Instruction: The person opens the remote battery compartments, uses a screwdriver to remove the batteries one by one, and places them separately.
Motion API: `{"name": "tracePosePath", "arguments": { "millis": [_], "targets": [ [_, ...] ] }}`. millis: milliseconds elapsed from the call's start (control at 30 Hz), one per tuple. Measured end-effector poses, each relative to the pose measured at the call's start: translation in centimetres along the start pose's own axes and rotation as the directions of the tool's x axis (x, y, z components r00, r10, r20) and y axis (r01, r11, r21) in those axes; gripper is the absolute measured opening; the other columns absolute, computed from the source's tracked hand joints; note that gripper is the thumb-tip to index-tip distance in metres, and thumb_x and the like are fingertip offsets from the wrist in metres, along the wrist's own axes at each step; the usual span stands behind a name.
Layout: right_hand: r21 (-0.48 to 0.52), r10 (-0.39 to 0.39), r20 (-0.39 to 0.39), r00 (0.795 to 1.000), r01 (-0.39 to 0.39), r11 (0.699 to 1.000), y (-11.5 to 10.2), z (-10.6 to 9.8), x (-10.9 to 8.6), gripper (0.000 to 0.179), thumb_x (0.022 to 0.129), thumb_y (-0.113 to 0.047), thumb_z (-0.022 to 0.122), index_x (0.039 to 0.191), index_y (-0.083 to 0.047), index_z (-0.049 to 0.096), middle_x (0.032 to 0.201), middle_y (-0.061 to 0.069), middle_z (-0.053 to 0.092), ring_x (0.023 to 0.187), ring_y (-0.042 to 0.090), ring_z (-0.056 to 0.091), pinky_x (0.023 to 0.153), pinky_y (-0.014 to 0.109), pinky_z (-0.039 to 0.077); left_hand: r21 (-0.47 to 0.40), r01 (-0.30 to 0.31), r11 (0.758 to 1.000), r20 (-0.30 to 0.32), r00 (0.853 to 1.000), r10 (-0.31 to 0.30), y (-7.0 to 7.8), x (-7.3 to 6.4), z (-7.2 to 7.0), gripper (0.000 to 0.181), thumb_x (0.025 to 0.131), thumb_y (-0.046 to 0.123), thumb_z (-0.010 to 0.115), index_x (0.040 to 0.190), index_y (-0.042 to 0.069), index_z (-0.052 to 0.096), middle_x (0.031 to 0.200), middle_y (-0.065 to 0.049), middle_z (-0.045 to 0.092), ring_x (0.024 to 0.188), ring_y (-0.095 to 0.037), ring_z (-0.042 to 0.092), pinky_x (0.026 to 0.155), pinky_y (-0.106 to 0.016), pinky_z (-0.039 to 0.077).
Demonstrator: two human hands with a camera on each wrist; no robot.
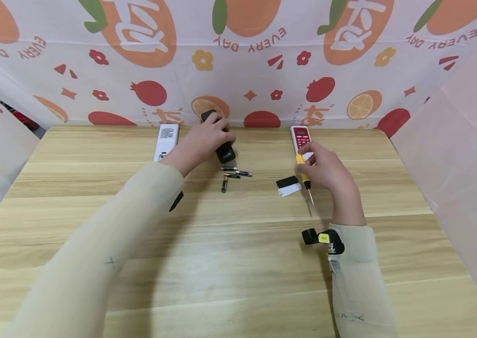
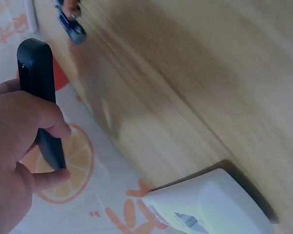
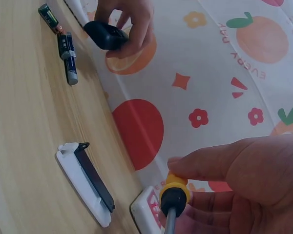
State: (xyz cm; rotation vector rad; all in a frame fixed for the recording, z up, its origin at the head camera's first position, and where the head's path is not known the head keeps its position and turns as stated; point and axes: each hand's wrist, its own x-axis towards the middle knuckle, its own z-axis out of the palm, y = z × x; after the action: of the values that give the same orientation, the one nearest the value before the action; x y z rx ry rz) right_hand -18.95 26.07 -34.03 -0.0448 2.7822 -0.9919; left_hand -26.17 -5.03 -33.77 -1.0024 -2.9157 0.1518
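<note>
My left hand (image 1: 204, 138) grips a black remote control (image 1: 225, 153) near the table's back edge; in the left wrist view its fingers and thumb clasp the remote's sides. My right hand (image 1: 327, 168) holds a screwdriver (image 1: 300, 164) by its yellow handle, the metal shaft pointing down toward the front. Just beyond that hand lies a white remote control with a red face (image 1: 302, 136), partly covered by the fingers. Several loose batteries (image 1: 244, 173) lie between the hands. A black battery cover (image 1: 287, 181) and a white battery cover (image 1: 290, 189) sit side by side left of the screwdriver.
Another white remote control (image 1: 168, 136) lies back up at the rear left, partly behind the left forearm. A printed fruit-pattern cloth (image 1: 238, 84) hangs along the back edge of the wooden table (image 1: 230, 263). A wrist camera (image 1: 309, 236) sticks out from the right sleeve.
</note>
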Motion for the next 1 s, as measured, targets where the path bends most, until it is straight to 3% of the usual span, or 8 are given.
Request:
{"name": "tracePosePath", "arguments": {
  "millis": [267,400,533,700,867,1000],
  "targets": [
    [-0.004,0.011,0.02,1.0,-0.011,1.0,0.1,0.2,0.2,0.042,0.095,-0.024,0.068,0.133,-0.016,0.052,0.102,0.013,0.056,0.085,0.028,0.055,0.065,0.033,0.049,0.03,-0.044,0.999,0.088,0.995,0.042,-0.4,1.2,1.5,0.042,0.091,-0.004,0.067,0.124,0.021,0.065,0.138,-0.013,0.05,0.136,-0.036,0.033,0.104,-0.062,0.039],
    [-0.024,0.032,0.023,0.999,-0.032,0.999,0.2,0.0,0.2,0.042,0.095,-0.025,0.068,0.132,-0.015,0.052,0.102,0.013,0.056,0.084,0.028,0.055,0.064,0.032,0.049,0.028,-0.07,0.997,0.087,0.994,0.067,-0.5,1.3,2.1,0.041,0.092,-0.005,0.066,0.125,0.019,0.063,0.137,-0.013,0.053,0.134,-0.037,0.037,0.107,-0.055,0.04],
    [-0.033,0.049,0.029,0.998,-0.049,0.998,0.4,-0.1,0.2,0.042,0.095,-0.024,0.067,0.132,-0.014,0.05,0.104,0.014,0.056,0.083,0.028,0.056,0.065,0.032,0.05,0.041,-0.097,0.994,0.076,0.993,0.093,-0.6,1.1,2.4,0.039,0.092,-0.006,0.064,0.124,0.016,0.06,0.134,-0.014,0.055,0.129,-0.036,0.04,0.102,-0.051,0.045],
    [-0.056,0.099,0.064,0.993,-0.096,0.994,0.7,-0.2,0.1,0.041,0.096,-0.021,0.065,0.132,-0.012,0.049,0.104,0.016,0.056,0.076,0.028,0.059,0.066,0.034,0.05,-0.023,-0.131,0.991,0.042,0.99,0.131,-0.7,0.9,2.8,0.034,0.094,-0.009,0.058,0.119,0.015,0.06,0.128,-0.013,0.06,0.119,-0.035,0.049,0.098,-0.048,0.047],
    [-0.081,0.165,0.1,0.981,-0.157,0.984,1.3,-0.3,0.0,0.041,0.095,-0.02,0.065,0.131,-0.01,0.048,0.104,0.017,0.059,0.076,0.028,0.063,0.069,0.037,0.051,-0.117,-0.066,0.991,0.05,0.996,0.073,-0.2,1.4,2.6,0.043,0.097,-0.007,0.052,0.128,0.021,0.059,0.131,-0.011,0.061,0.121,-0.034,0.053,0.103,-0.05,0.044],
    [-0.081,0.196,0.112,0.974,-0.188,0.979,1.8,-0.5,0.1,0.041,0.094,-0.019,0.066,0.128,-0.009,0.047,0.103,0.017,0.061,0.078,0.028,0.063,0.071,0.037,0.05,-0.142,0.01,0.99,0.054,0.999,-0.002,1.8,3.2,2.0,0.038,0.102,0.014,0.051,0.138,0.025,0.055,0.133,-0.01,0.058,0.124,-0.034,0.052,0.104,-0.056,0.041]
  ]
}}
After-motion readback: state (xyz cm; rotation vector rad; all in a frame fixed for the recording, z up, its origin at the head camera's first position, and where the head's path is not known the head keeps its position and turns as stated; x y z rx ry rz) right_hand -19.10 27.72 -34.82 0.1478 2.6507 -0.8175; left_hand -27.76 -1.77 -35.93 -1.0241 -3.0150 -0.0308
